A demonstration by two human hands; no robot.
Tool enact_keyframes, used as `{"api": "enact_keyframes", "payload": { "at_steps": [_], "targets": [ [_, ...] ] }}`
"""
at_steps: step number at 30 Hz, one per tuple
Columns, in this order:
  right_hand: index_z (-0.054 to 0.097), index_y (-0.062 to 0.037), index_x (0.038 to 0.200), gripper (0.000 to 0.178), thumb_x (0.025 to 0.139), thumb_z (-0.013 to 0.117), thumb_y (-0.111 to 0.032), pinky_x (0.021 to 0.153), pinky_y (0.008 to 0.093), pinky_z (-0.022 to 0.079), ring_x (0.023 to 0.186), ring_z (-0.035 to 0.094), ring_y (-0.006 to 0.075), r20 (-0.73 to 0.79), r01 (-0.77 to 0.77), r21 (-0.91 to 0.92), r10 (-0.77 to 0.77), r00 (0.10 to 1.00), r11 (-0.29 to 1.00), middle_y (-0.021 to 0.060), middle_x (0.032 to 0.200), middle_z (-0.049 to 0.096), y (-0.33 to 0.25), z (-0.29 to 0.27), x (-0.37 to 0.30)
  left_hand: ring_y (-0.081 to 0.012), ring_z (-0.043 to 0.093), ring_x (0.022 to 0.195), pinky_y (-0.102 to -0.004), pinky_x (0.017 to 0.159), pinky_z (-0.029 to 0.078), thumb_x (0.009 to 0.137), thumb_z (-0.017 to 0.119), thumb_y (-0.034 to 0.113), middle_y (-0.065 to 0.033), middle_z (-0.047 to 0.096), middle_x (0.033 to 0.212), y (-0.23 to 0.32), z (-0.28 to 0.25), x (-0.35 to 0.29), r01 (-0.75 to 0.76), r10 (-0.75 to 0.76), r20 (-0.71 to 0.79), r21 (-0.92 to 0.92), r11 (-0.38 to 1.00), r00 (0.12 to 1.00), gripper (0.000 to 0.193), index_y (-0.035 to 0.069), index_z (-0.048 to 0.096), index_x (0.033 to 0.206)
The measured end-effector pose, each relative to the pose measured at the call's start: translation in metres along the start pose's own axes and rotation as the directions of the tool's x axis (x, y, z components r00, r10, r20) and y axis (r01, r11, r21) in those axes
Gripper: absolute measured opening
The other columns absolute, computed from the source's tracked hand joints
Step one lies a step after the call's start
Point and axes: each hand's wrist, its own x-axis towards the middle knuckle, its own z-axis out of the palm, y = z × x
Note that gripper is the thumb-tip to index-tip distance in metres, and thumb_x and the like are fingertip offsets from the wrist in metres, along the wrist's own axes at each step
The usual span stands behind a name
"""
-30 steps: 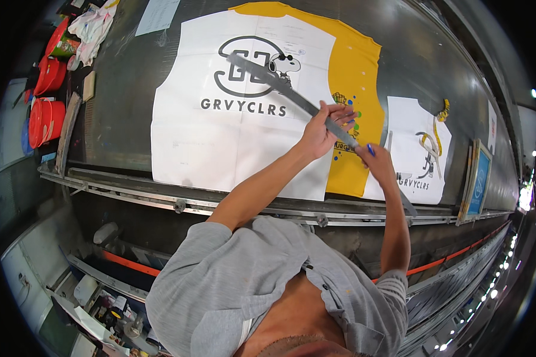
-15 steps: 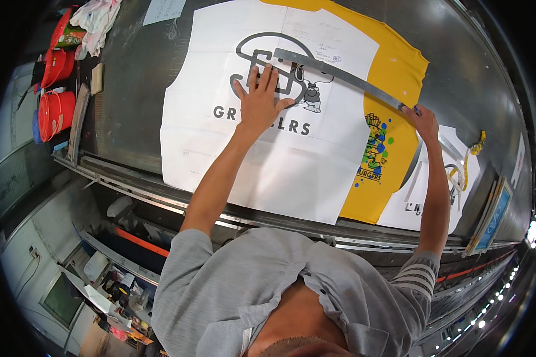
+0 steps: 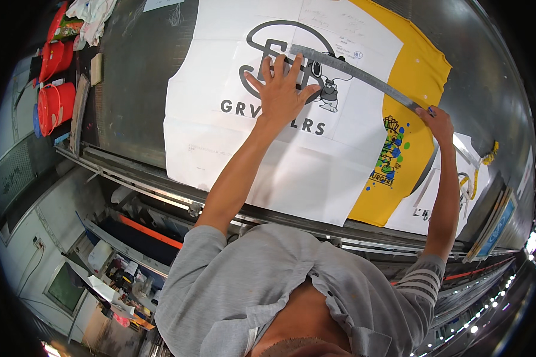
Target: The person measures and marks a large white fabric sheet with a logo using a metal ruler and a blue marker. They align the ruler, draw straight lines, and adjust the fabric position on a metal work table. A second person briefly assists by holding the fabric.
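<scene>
My left hand [image 3: 281, 98] lies with spread fingers on a white shirt-shaped sheet [image 3: 217, 160], over its large dark outlined print and lettering. A long grey metal ruler [image 3: 363, 78] slants across the sheet from just beyond my left fingertips to my right hand [image 3: 439, 124]. The fingers of that hand are closed on the ruler's right end, with a small dark-blue item beside them that I cannot make out. Under the sheet's right side shows a yellow fabric piece [image 3: 421, 77] with a colourful cartoon print. A small cartoon figure [image 3: 327, 95] is printed below the ruler.
White pieces [image 3: 405, 221] and a yellow tape measure [image 3: 489, 156] lie on the dark table [image 3: 140, 89] near my right forearm. Framed boards [image 3: 494, 223] lean at the right. Red buckets [image 3: 56, 107] and a cloth [image 3: 93, 18] are at the left. A metal rail [image 3: 137, 181] runs along the near edge.
My left hand has shifted slightly right on the sheet and its fingers have spread wider. The ruler keeps about the same place on the print. The whole view has shifted a little.
</scene>
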Motion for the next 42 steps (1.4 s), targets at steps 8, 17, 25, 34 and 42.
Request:
{"api": "enact_keyframes", "payload": {
  "at_steps": [8, 17, 25, 34, 42],
  "targets": [
    [0.063, 0.0011, 0.082, 0.063, 0.079, 0.071, -0.062, 0.065, 0.0434, 0.045, 0.068, 0.062, 0.0342, -0.056, 0.032, 0.026, -0.03, 0.998, 0.999, 0.0182, 0.072, 0.064, -0.005, -0.001, 0.002, -0.0478, 0.021, 0.136, -0.0847, 0.096, 0.005, 0.086, 0.051, 0.075, -0.0195, 0.035, 0.144, -0.002, 0.01, 0.001, 0.014, -0.014, 0.011, 0.039, 0.999, 1.0, 0.082, 0.016, 0.051, 0.142],
    [0.072, -0.0047, 0.09, 0.065, 0.074, 0.069, -0.068, 0.074, 0.0439, 0.052, 0.085, 0.07, 0.0333, -0.003, 0.0, -0.001, 0.0, 1.0, 1.0, 0.0156, 0.085, 0.072, 0.0, 0.0, 0.011, -0.0456, 0.022, 0.138, -0.0825, 0.099, 0.005, 0.083, 0.061, 0.07, -0.0186, 0.036, 0.143, -0.001, 0.011, 0.001, -0.002, 0.004, -0.022, 0.085, 0.996, 1.0, 0.079, 0.018, 0.052, 0.142],
    [0.07, -0.0038, 0.084, 0.064, 0.074, 0.071, -0.067, 0.069, 0.04, 0.05, 0.075, 0.069, 0.0277, 0.051, -0.052, 0.044, 0.05, 0.997, 0.998, 0.0128, 0.075, 0.069, -0.008, -0.005, 0.012, -0.0458, 0.024, 0.136, -0.0807, 0.097, 0.007, 0.083, 0.06, 0.07, -0.0194, 0.036, 0.143, -0.002, 0.01, 0.004, -0.013, 0.015, -0.008, 0.132, 0.991, 1.0, 0.079, 0.019, 0.051, 0.143],
    [0.07, -0.0042, 0.085, 0.065, 0.072, 0.072, -0.068, 0.067, 0.0399, 0.05, 0.075, 0.07, 0.0282, 0.043, -0.033, 0.01, 0.032, 0.999, 0.999, 0.0139, 0.078, 0.069, -0.007, -0.009, 0.021, -0.0459, 0.021, 0.138, -0.0812, 0.099, 0.003, 0.081, 0.066, 0.067, -0.0208, 0.036, 0.144, 0.003, 0.004, 0.006, 0.015, -0.018, 0.032, 0.097, 0.995, 0.999, 0.082, 0.017, 0.05, 0.143],
    [0.07, -0.0014, 0.078, 0.054, 0.078, 0.075, -0.055, 0.055, 0.0334, 0.041, 0.054, 0.054, 0.0149, 0.097, -0.007, 0.061, 0.001, 0.995, 0.998, 0.0059, 0.059, 0.059, 0.001, -0.006, 0.028, -0.0453, 0.018, 0.137, -0.0771, 0.101, 0.004, 0.079, 0.068, 0.068, -0.0204, 0.03, 0.146, 0.001, 0.012, 0.003, -0.011, 0.002, 0.05, 0.171, 0.985, 0.999, 0.084, 0.016, 0.051, 0.143]
  ]
}}
